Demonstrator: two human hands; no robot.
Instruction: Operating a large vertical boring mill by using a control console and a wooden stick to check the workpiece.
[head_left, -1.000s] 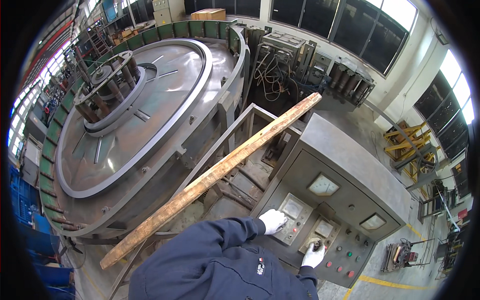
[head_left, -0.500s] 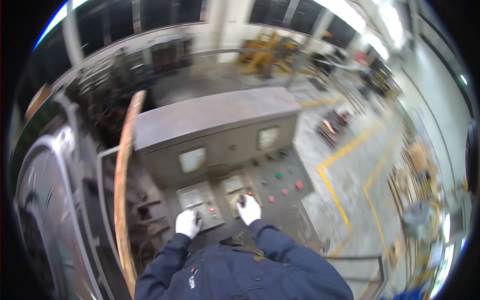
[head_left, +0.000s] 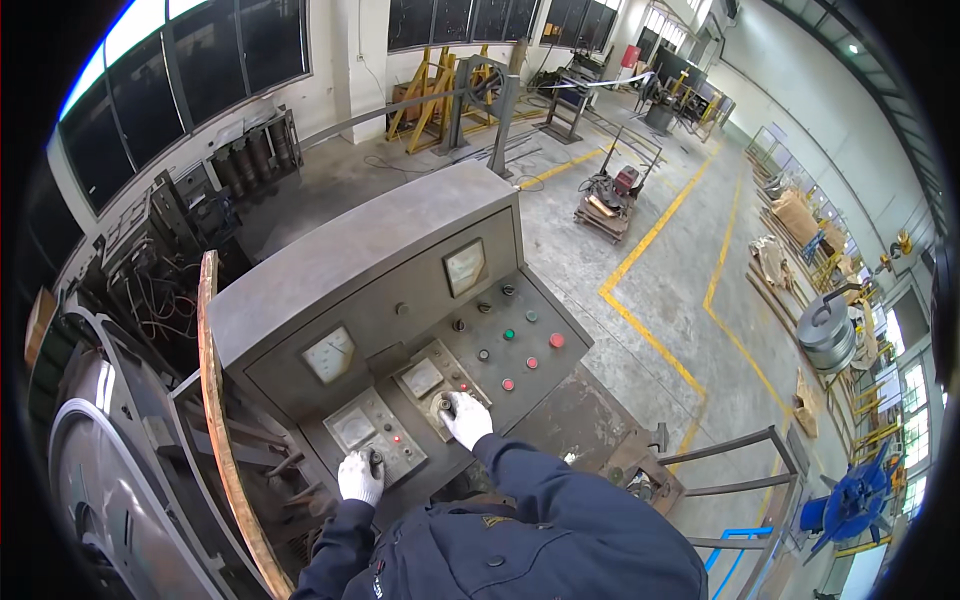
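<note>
Both my hands wear white gloves and rest on a grey control console. My left hand has its fingers curled round a dark knob on the left control panel, where a red light glows. On the panel beside it, my right hand grips a round knob with its fingertips. A small red light sits just above that hand. Two square gauges, one on the left and one on the right, face me from the upright front.
Red push buttons, a green button and black switches fill the console's right side. A long wooden plank stands along its left, by a large metal wheel. A loaded cart and a blue fan are to the right.
The view has swung to the right and sharpened, so the console sits further left in the picture. Both hands stay at their knobs.
</note>
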